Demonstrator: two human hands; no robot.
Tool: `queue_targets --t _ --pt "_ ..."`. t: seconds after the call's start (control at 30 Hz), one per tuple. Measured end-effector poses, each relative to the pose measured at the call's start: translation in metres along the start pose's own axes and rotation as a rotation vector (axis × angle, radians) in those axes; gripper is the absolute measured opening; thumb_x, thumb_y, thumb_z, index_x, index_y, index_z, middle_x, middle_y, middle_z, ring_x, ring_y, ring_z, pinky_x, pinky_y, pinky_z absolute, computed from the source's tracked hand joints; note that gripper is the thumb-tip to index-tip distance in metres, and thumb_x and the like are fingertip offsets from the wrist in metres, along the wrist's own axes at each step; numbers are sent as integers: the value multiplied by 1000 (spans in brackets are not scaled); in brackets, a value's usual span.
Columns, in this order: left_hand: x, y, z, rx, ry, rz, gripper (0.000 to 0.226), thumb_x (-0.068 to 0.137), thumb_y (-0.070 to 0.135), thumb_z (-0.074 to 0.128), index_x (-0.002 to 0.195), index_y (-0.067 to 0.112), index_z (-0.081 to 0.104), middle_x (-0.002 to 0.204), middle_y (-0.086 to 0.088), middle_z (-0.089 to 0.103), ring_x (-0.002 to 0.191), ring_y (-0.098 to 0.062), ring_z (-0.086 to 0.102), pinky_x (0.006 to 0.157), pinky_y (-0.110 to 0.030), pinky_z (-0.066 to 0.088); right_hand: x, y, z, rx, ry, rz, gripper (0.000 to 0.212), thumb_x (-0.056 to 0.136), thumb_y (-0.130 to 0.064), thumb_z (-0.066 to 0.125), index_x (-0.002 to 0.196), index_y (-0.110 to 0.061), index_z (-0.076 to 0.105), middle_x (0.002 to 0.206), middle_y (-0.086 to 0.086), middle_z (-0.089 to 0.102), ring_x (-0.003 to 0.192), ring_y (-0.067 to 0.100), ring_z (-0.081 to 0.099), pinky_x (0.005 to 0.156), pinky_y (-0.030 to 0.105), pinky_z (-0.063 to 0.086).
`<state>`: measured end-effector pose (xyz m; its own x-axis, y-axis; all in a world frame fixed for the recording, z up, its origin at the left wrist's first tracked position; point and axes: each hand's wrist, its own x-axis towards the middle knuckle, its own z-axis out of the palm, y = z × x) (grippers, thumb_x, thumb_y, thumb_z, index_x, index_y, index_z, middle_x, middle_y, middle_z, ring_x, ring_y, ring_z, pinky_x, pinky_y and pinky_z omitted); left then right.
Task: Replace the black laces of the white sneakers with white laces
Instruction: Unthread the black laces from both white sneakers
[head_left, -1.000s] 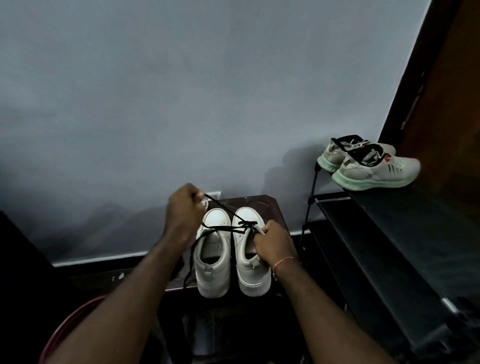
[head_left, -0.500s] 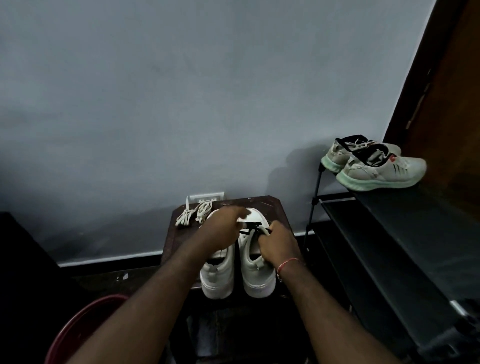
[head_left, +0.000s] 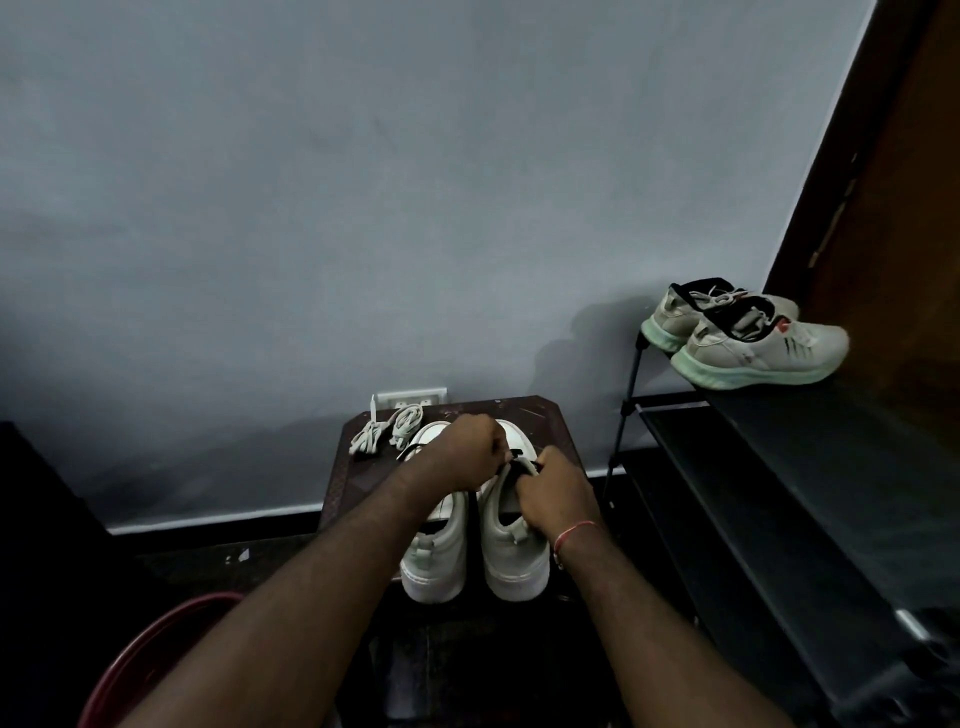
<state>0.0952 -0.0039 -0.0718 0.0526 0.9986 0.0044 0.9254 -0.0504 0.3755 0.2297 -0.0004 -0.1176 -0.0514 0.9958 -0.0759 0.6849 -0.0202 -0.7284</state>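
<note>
Pinching a thin black lace (head_left: 511, 456) with the curled fingers (head_left: 496, 449) of the left hand (head_left: 467, 454). Gripping the opening of the chunky right white sneaker (head_left: 514, 556) with the curled fingers (head_left: 540, 465) of the right hand (head_left: 558, 493). Standing just beside the left white sneaker (head_left: 435, 564), heels at the near edge of the small dark brown desk (head_left: 353, 483). Lying bundled at the far left corner: two white cord laces (head_left: 387, 431).

The sneakers (head_left: 514, 556) sat side by side on the counter (head_left: 353, 478), toes to 12 o'clock. Bundled laces (head_left: 387, 434) lay on it at their 10 o'clock, a wall socket (head_left: 413, 399) just behind. At 3 o'clock stood a rack (head_left: 779, 467), another pair (head_left: 748, 348) on top.
</note>
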Motion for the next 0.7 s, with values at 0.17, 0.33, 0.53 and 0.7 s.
queue_targets --t 0.17,0.33,0.53,0.7 --pt "-1 7 -1 -25 110 -46 12 76 15 61 65 9 64 78 -13 69 79 -30 63 66 -32 48 2 0 -1 3 2 -8 21 75 -27 56 92 -16 56 103 11 67 100 33 62 83 36 51" --pt "-1 13 -3 -71 26 -38 11 73 13 62 64 10 66 72 -12 69 74 -28 65 64 -34 50 1 -1 0 -16 -1 -10 25 72 -30 54 92 -17 56 104 11 67 99 34 62 83 38 51" --pt "4 16 -9 88 -59 -35 15 78 11 58 82 3 70 81 -16 71 81 -31 67 74 -38 55 0 -2 -2 -9 -3 -16 26 72 -36 56 91 -18 56 104 11 67 99 33 62 81 36 51" --pt "-2 19 -11 128 -21 -84 17 74 17 69 87 7 71 85 -12 72 78 -29 70 73 -40 58 0 -2 -2 10 0 -15 23 75 -34 57 91 -18 56 106 11 66 102 32 62 80 34 49"
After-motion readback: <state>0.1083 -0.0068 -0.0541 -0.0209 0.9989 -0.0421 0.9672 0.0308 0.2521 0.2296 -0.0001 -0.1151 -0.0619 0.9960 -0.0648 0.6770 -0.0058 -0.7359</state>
